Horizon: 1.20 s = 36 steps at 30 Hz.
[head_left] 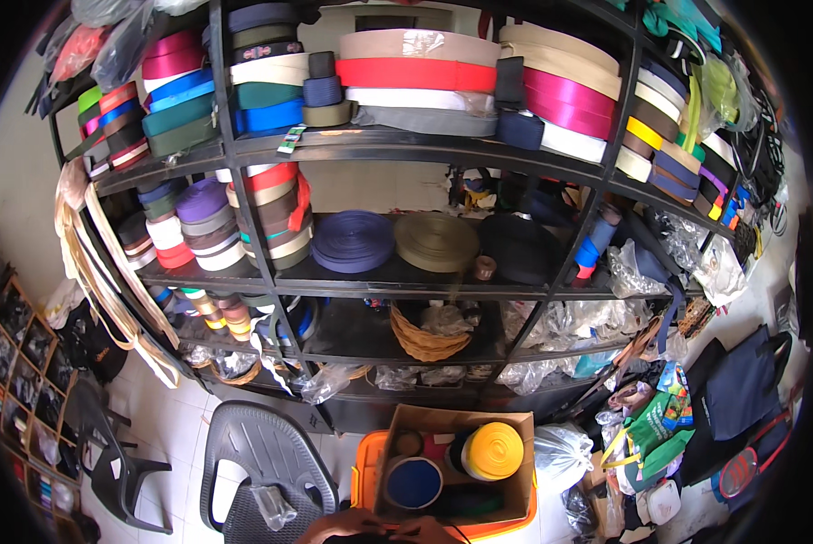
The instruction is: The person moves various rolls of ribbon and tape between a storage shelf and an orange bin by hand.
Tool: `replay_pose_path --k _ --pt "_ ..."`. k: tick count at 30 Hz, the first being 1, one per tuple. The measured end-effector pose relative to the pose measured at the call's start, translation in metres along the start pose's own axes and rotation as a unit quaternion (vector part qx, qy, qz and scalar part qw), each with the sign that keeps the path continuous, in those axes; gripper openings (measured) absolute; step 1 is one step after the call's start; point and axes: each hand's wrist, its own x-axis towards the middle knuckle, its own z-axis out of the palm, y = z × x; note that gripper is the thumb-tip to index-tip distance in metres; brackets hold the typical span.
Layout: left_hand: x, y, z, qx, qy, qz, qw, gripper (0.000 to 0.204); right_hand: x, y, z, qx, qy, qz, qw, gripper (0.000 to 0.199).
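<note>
At the bottom edge, just in front of a cardboard box, a strip of my left hand [341, 526] and of my right hand [422, 529] shows, close together. Their fingers are mostly cut off by the frame, so whether they hold anything is hidden. Inside the cardboard box [522, 471] are a yellow roll of webbing [493, 451], a blue roll [413, 482] and darker rolls. The box sits on an orange crate [366, 462]. Left of my hands stands a dark grey plastic chair [234, 422] with a crumpled clear plastic bag [273, 506] on its seat.
A black metal shelf rack [406, 288] spans the view, stacked with coloured rolls of webbing, a wicker basket [429, 337] and plastic bags. Pale straps [107, 281] hang at its left end. A second chair [121, 462] stands left. Bags, including a green one [653, 435], crowd the right.
</note>
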Motion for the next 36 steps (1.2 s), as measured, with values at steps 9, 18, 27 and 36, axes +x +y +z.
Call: replay_pose_path --k 9,18,27,36 --pt "0.015 0.020 -0.001 0.024 0.006 -0.049 0.998 0.056 0.004 0.003 -0.003 -0.026 -0.028 0.019 0.999 0.038" --pt "0.024 0.058 -0.083 0.201 0.104 -0.082 0.971 0.060 0.033 -0.002 -0.065 -0.189 -0.102 0.049 0.975 0.039" --pt "-0.033 0.303 -0.243 0.232 0.480 0.280 0.798 0.023 0.061 -0.285 -0.189 -0.234 0.236 -0.298 0.895 0.028" --pt "-0.046 0.438 -0.276 0.254 0.432 0.322 0.803 0.022 0.048 -0.434 -0.246 -0.306 0.463 -0.410 0.724 0.038"
